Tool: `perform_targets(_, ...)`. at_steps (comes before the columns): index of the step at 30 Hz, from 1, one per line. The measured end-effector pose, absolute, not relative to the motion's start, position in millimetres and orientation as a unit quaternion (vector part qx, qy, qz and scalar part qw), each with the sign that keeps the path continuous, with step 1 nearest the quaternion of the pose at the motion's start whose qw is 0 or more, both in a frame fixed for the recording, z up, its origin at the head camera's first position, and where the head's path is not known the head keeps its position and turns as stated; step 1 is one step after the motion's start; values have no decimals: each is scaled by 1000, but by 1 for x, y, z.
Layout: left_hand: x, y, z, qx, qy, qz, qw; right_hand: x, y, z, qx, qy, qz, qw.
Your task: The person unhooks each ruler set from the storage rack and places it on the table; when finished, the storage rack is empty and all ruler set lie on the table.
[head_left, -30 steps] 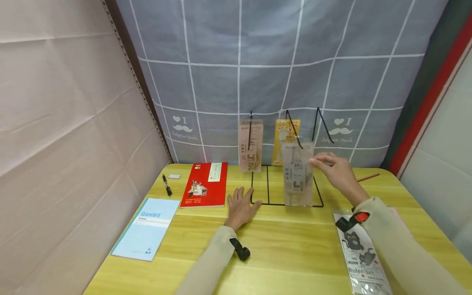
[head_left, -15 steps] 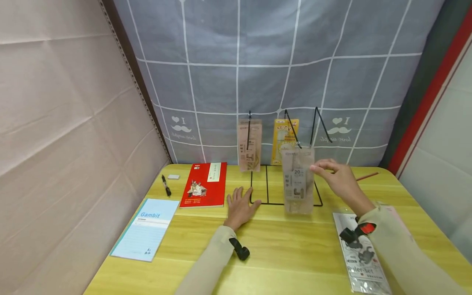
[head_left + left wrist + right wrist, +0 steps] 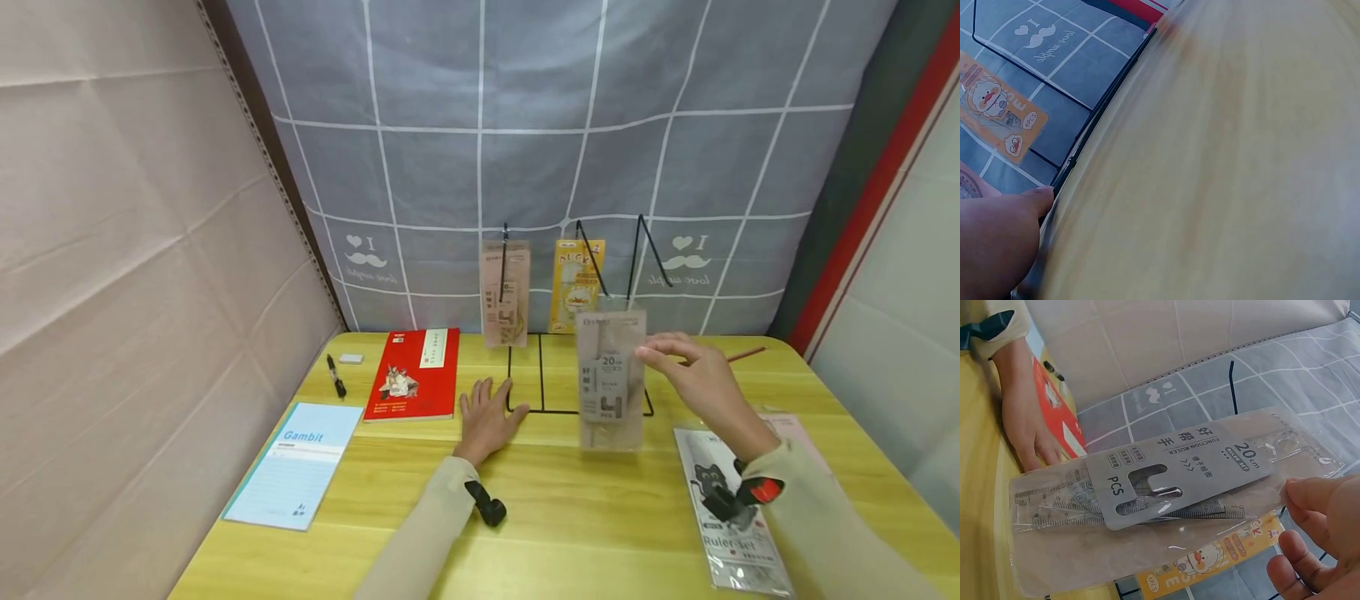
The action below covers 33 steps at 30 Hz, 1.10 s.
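My right hand (image 3: 693,375) pinches the right edge of a clear-and-pink ruler set packet (image 3: 611,383) between thumb and fingers. In the right wrist view, rulers show through the plastic of this ruler set (image 3: 1172,440). Its top is close to the tip of the middle hook of a black wire display rack (image 3: 542,375); whether they touch I cannot tell. My left hand (image 3: 483,423) lies with spread fingers on the table at the rack's front left corner, and in the left wrist view its thumb (image 3: 1038,199) rests at the base bar.
Another ruler packet (image 3: 505,308) hangs on the left hook; a yellow duck packet (image 3: 576,287) hangs on the middle one. Around the table lie a red book (image 3: 412,375), a Gambit notebook (image 3: 296,467), a pen (image 3: 336,377), an eraser (image 3: 351,359), a ruler-set bag (image 3: 731,521) and a red pencil (image 3: 746,354).
My right hand has drawn the ruler packet toward me and down, along the middle hook to its tip. The duck packet behind shows more fully. My left hand keeps its place.
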<state>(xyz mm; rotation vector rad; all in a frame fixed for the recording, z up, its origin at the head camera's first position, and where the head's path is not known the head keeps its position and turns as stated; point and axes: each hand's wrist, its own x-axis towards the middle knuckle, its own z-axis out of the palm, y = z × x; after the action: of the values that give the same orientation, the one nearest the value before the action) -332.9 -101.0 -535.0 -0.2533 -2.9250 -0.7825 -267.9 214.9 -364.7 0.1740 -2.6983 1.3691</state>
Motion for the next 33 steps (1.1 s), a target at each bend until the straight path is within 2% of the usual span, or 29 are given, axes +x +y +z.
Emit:
perform_targets(9, -341, -103, -540, -82, -962, -255, 52, -239, 229, -374, 22, -899, 438, -4)
perform_targets(16, -342, -103, -542, -81, -962, -257, 50, -231, 239, -393, -6, -909, 416, -30)
perform_targets(24, -341, -102, -546, -78, -963, -255, 47, -225, 246, -414, -55, -914, 393, -86)
perform_targets(27, -340, -102, -545, -80, -963, -255, 48, -223, 250, -427, -63, -916, 389, -81)
perform_targets(33, -342, -102, -544, -80, -963, -255, 47, -220, 252, -454, -27, -932, 359, -32)
